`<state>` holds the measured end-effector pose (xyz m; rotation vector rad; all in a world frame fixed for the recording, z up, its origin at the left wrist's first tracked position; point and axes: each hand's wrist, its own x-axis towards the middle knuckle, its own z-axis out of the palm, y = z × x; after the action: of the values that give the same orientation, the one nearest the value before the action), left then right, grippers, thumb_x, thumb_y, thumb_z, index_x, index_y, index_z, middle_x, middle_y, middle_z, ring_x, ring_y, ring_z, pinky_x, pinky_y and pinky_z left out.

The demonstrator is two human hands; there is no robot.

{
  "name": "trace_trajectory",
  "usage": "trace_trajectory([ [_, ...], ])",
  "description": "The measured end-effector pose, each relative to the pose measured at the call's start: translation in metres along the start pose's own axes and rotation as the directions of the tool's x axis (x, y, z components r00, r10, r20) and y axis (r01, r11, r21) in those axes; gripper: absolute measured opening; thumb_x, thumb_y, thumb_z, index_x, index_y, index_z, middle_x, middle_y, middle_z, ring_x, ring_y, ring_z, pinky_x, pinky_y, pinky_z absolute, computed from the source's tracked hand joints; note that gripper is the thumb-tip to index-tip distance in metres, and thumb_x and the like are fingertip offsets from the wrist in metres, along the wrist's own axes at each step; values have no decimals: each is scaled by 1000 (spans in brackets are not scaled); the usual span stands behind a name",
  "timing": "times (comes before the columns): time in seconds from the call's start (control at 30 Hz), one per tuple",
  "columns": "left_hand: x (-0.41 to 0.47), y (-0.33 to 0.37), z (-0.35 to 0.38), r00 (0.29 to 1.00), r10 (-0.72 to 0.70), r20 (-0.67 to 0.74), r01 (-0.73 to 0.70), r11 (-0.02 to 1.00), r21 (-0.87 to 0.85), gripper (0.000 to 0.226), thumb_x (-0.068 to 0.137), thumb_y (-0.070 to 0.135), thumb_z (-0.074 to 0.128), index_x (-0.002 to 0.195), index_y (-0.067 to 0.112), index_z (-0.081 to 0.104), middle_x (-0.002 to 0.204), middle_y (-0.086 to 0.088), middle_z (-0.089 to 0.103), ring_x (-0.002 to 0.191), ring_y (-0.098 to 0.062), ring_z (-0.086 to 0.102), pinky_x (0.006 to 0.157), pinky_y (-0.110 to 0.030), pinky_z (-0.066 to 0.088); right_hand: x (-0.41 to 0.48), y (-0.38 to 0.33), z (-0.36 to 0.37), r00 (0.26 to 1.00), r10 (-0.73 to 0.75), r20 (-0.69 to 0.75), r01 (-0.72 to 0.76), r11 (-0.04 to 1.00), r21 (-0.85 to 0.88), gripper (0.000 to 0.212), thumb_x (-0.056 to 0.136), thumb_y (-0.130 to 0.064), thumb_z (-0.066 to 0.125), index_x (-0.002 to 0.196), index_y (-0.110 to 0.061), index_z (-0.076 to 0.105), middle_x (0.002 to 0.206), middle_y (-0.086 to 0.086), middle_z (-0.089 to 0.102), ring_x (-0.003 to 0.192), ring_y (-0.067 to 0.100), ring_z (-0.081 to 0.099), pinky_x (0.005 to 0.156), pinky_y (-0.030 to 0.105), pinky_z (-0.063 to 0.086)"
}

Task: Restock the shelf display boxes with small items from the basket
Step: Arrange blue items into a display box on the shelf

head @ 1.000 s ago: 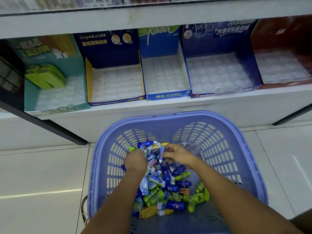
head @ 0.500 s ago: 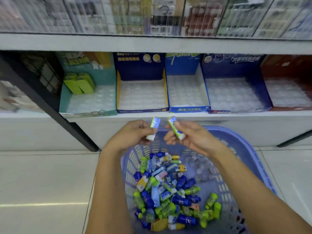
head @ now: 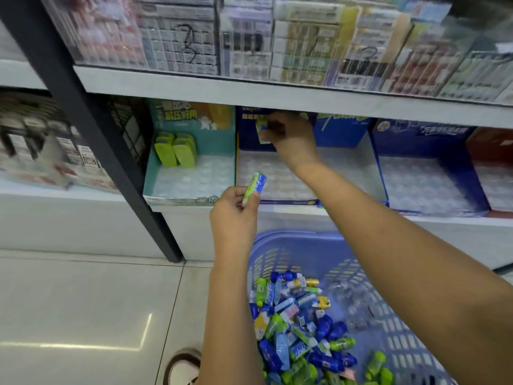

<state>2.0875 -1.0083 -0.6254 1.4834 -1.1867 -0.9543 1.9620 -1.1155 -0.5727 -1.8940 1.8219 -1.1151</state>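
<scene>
Right hand [head: 291, 140] has left the spot over the basket [head: 291, 236] and gone up into the navy box [head: 248, 137] on the shelf [head: 277, 212]. It's near the back wall, fingers pinching a small pack [head: 261, 130]. Pack is blurred, so I can't tell whether it touches the tray.

Left hand [head: 236, 215] moved up less. It's in front of the shelf edge, between the teal box [head: 191, 179] and the navy box, thumb and fingers pinching a green-and-blue pack [head: 255, 186] held upright, tilted right.

Basket sits on the floor below the shelf, with a pile of packs [head: 299, 329] in it, blue and green mixed. Teal box holds two rows of green packs [head: 175, 152] at its back left.
</scene>
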Motion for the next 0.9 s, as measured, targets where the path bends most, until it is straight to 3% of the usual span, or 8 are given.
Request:
trace_trajectory([
  [0.1, 2, -1, -2, 1000, -21, 19, 22, 999, -43, 5, 88, 25, 63, 90, 21, 60, 83, 0, 67, 75, -16, 63, 65, -26, 49, 4, 6, 16, 998, -34, 54, 34, 999, 3, 22, 85, -8, 63, 105, 0, 62, 98, 16, 68, 93, 28, 64, 81, 35, 49],
  [0.33, 4, -3, -2, 999, -35, 32, 37, 995, -95, 4, 88, 25, 64, 89, 24, 60, 80, 8, 66, 70, -6, 61, 55, -6, 42, 9, 13, 30, 977, -123, 175, 154, 973, -171, 27, 91, -9, 52, 118, -4, 55, 104, 15, 67, 95, 30, 62, 82, 40, 49],
  [0.57, 4, -2, -4, 998, -41, 38, 44, 995, -93, 4, 87, 26, 64, 88, 26, 60, 80, 7, 67, 69, -6, 62, 54, -5, 41, 12, 16, 32, 974, -136, 180, 170, 967, -190, 20, 89, -9, 54, 109, -4, 57, 97, 15, 68, 88, 29, 63, 77, 38, 51],
  [0.73, 4, 0, -3, 999, -36, 36, 39, 996, -83, 5, 88, 25, 64, 87, 26, 59, 78, 10, 65, 67, -4, 60, 51, -4, 40, 9, 14, 25, 988, -98, 120, 109, 990, -89, 20, 84, -8, 61, 104, -4, 59, 92, 11, 67, 84, 23, 63, 76, 35, 51],
  [0.87, 6, 4, 0, 1000, -23, 16, 24, 999, -31, 5, 88, 23, 64, 87, 22, 59, 71, 11, 62, 62, -2, 57, 49, -4, 38, 3, 18, -5, 995, -15, -99, 20, 998, 54, 4, 83, -17, 66, 85, -14, 65, 77, -2, 65, 64, -3, 57, 62, 6, 40],
  [0.9, 6, 6, 0, 1000, -20, 9, 20, 999, -30, 4, 88, 23, 64, 87, 22, 60, 71, 12, 62, 62, -2, 57, 49, -5, 38, -1, 25, -18, 986, 34, -161, -15, 993, 114, 6, 83, -18, 66, 79, -15, 64, 74, -2, 65, 63, -4, 58, 62, 7, 40],
])
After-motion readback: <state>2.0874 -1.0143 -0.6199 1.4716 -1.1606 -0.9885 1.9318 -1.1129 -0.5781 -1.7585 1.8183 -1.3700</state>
